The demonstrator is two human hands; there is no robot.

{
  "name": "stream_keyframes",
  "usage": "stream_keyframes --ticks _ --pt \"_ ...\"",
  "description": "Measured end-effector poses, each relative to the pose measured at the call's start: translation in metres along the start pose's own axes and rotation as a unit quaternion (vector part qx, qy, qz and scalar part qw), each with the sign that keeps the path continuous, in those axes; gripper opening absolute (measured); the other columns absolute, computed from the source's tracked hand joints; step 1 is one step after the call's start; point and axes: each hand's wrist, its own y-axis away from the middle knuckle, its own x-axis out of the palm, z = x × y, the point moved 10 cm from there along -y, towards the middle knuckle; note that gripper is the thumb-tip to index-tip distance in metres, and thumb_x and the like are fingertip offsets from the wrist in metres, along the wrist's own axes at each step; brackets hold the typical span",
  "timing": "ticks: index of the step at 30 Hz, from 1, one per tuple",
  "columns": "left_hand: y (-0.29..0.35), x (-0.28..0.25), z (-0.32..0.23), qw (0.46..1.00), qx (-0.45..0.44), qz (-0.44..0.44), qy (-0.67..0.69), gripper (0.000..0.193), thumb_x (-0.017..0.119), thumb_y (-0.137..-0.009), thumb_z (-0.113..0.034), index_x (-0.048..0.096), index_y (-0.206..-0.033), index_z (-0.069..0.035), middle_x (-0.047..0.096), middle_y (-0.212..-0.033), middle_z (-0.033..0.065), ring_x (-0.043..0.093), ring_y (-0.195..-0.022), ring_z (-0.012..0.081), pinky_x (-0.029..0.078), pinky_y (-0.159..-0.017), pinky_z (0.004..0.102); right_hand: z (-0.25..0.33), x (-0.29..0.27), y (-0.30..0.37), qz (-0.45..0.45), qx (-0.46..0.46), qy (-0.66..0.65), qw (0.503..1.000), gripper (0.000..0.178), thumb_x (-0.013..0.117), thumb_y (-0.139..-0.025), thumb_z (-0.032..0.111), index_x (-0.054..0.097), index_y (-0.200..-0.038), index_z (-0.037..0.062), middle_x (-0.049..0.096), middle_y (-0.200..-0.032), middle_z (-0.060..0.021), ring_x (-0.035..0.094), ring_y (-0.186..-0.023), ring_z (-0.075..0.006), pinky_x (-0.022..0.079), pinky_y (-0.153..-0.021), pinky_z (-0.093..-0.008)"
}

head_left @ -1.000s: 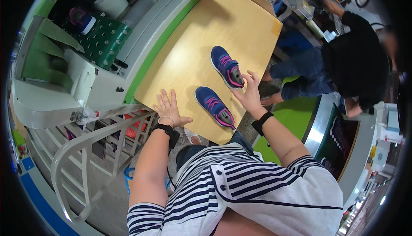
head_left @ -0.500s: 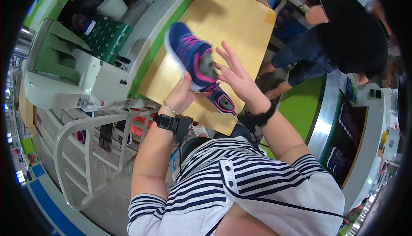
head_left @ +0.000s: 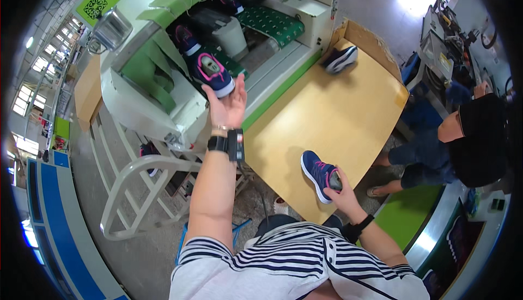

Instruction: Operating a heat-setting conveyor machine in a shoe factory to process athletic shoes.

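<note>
At the mouth of the green-and-white machine, a navy shoe with pink trim (head_left: 217, 78) sits at the end of the green perforated belt (head_left: 269, 23). My left hand (head_left: 229, 105) reaches up beside its white sole, palm up and fingers spread; whether they touch it is hard to tell. Near me on the wooden board (head_left: 370, 109), a second navy shoe with pink laces (head_left: 317, 170) stands upright, toe pointing away. My right hand (head_left: 342, 194) is closed around its heel. A third navy shoe (head_left: 340, 59), blurred, is at the board's far end, tilted with its sole showing.
More shoes (head_left: 185, 39) sit inside the machine opening beside a grey-white block (head_left: 229, 35). Below it on the left is a bent metal rail (head_left: 117, 202). A cardboard edge (head_left: 376, 44) borders the board's far end. Another person (head_left: 479, 142) stands at the right by a green-topped conveyor (head_left: 403, 218).
My left hand has let go of its shoe and moved to the one on the belt. A shoe now appears at the board's far end. My right hand has closed on the near shoe.
</note>
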Motion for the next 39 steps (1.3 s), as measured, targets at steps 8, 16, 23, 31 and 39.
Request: stream_keyframes --ticks 8,16,23,31,39 --pt "0.06 -0.166 0.05 0.605 -0.066 -0.057 -0.791 0.086 0.05 -0.096 -0.061 0.03 -0.153 -0.001 0.037 -0.155 0.023 0.038 -0.143 0.0343 0.032 -0.114 0.0521 0.244 -0.021 -0.122 -0.033 -0.245 -0.035 0.968 0.08 0.078 -0.084 0.017 0.033 -0.151 0.0105 0.053 -0.135 -0.0144 0.057 -0.12 -0.0223 0.047 -0.1 -0.0341" --pt "0.107 -0.165 0.16 0.261 0.008 0.009 -0.965 0.094 0.054 -0.087 -0.063 0.024 -0.157 -0.008 0.011 -0.165 0.0223 0.007 -0.153 0.0377 0.003 -0.117 0.0661 0.35 0.012 -0.362 -0.166 -0.376 0.218 0.885 0.078 0.069 -0.088 0.026 0.03 -0.154 0.0108 0.049 -0.142 -0.0261 0.049 -0.131 -0.0419 0.037 -0.11 -0.0475" --pt "0.111 -0.172 0.126 0.232 -0.007 -0.072 -0.97 0.091 0.055 -0.086 -0.061 0.027 -0.157 -0.01 0.013 -0.165 0.0205 0.011 -0.153 0.0373 0.006 -0.116 0.0671 0.26 0.044 -0.37 -0.328 -0.379 0.159 0.851 0.053 0.061 -0.087 0.017 0.048 -0.136 0.0052 0.051 -0.134 -0.0203 0.046 -0.128 -0.0395 0.034 -0.107 -0.0515" --pt "0.11 -0.164 0.136 0.264 0.012 -0.012 -0.964 0.089 0.052 -0.089 -0.063 0.025 -0.158 -0.013 0.015 -0.165 0.0185 0.014 -0.152 0.0372 0.008 -0.116 0.067 0.101 -0.022 -0.328 -0.213 -0.252 0.424 0.843 0.035 0.062 -0.091 0.03 0.064 -0.115 0.0043 0.042 -0.15 -0.0223 0.032 -0.142 -0.0437 0.028 -0.114 -0.0546" --pt "0.123 -0.17 0.127 0.268 0.01 -0.027 -0.963 0.087 0.044 -0.094 -0.064 0.019 -0.159 -0.013 0.01 -0.167 0.0156 0.007 -0.154 0.0324 0.005 -0.117 0.0661 0.039 0.0 -0.139 -0.103 -0.259 0.383 0.881 0.06 0.071 -0.075 0.018 0.05 -0.128 0.0008 0.029 -0.156 -0.0268 0.022 -0.147 -0.0456 0.021 -0.117 -0.0558"
